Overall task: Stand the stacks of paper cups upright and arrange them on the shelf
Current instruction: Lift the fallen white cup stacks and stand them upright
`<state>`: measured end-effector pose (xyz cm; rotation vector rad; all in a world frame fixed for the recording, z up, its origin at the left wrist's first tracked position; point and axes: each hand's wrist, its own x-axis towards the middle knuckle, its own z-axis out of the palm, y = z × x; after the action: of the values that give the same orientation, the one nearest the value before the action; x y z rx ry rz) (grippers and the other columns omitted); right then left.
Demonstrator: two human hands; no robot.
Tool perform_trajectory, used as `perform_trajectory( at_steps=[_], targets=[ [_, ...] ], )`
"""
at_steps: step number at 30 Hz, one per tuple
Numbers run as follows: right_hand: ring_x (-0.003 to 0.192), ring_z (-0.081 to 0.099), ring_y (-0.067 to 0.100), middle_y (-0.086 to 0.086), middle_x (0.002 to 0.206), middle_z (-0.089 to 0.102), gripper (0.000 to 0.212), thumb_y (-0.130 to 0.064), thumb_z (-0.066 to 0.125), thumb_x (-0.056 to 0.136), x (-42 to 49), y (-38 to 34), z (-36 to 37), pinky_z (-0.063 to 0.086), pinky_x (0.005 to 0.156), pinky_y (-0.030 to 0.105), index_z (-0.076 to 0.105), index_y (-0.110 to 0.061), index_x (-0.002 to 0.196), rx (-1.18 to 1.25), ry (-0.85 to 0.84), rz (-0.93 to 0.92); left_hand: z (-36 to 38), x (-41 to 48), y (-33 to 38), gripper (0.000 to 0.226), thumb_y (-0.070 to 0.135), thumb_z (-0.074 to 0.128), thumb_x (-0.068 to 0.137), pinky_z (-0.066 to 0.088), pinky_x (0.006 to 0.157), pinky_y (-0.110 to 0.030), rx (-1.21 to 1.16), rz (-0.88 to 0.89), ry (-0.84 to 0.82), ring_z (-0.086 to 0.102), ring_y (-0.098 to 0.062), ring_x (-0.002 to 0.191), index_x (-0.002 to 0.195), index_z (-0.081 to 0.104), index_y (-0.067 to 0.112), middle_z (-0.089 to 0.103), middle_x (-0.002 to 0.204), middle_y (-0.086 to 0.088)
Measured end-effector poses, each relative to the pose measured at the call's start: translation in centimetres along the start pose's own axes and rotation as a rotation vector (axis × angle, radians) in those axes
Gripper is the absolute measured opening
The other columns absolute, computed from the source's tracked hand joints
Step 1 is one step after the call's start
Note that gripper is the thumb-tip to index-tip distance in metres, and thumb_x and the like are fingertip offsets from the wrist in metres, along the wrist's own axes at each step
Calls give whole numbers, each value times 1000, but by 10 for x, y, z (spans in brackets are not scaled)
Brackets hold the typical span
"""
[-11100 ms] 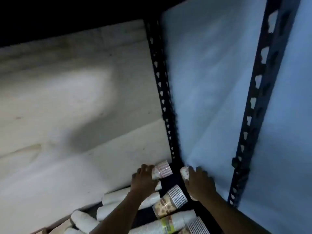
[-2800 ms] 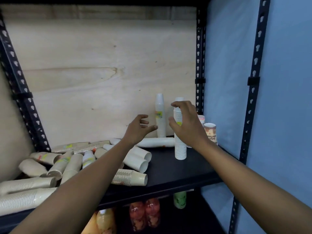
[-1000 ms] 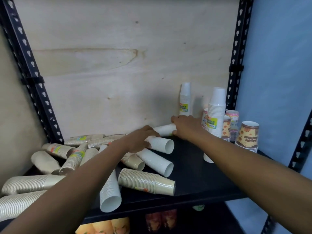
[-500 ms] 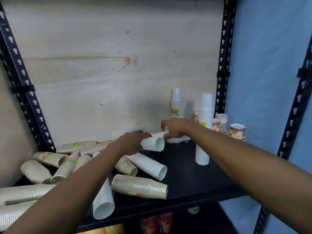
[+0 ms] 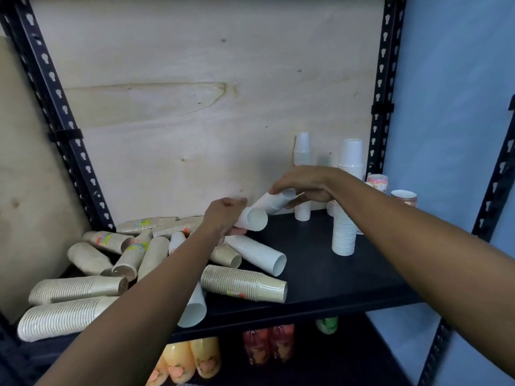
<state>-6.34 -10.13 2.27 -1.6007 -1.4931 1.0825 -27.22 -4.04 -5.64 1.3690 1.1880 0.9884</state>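
Both hands hold white paper cup stacks above the black shelf [image 5: 320,277]. My left hand [image 5: 223,218] grips a short white stack [image 5: 252,218] with its mouth facing me. My right hand [image 5: 303,185] grips another white stack [image 5: 274,201], tilted and lifted off the shelf. Two tall white stacks stand upright at the right: one at the back [image 5: 302,151], one nearer [image 5: 347,215]. Several beige and white stacks lie on their sides at the left and middle, such as a beige one [image 5: 245,284] and a white one [image 5: 257,253].
Patterned cups [image 5: 404,196] stand in the shelf's back right corner. A plywood panel [image 5: 181,107] backs the shelf, with black slotted posts [image 5: 380,87] at each side. Bottles of coloured drink [image 5: 267,346] sit on the shelf below.
My right hand has raised its white stack off the shelf and tilted it. My left hand has lifted its short white stack a little higher.
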Motion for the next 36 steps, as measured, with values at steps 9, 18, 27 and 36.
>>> perform_trajectory(
  at_steps=[9,18,27,36],
  targets=[
    [100,60,18,-5,101,58,37,-24,73,83,1,0,0,57,85,31,65,-18,117,-274,462,-246,8,-3,-5,107,11,90,70,61,82,-55,-112,14,66,63,-33,111,155,28,35,49,140,-11],
    [102,64,18,-1,114,64,57,-45,79,81,44,-13,-14,58,89,43,56,-18,126,-49,631,-408,16,21,-8,135,24,91,62,56,93,-57,42,268,108,55,-31,127,156,-2,51,42,151,-5],
    [97,63,14,-4,108,65,48,-44,77,84,65,-13,-22,57,91,41,61,-18,121,21,737,-415,19,57,-11,86,19,85,77,54,97,-45,349,595,111,58,-18,115,145,34,27,57,127,0],
    [96,65,11,-4,113,66,52,-49,74,86,84,-4,-14,60,88,43,57,-22,127,45,715,-422,17,94,-32,90,12,89,73,52,103,-45,427,605,-20,56,-20,120,145,35,19,50,132,1]
  ],
)
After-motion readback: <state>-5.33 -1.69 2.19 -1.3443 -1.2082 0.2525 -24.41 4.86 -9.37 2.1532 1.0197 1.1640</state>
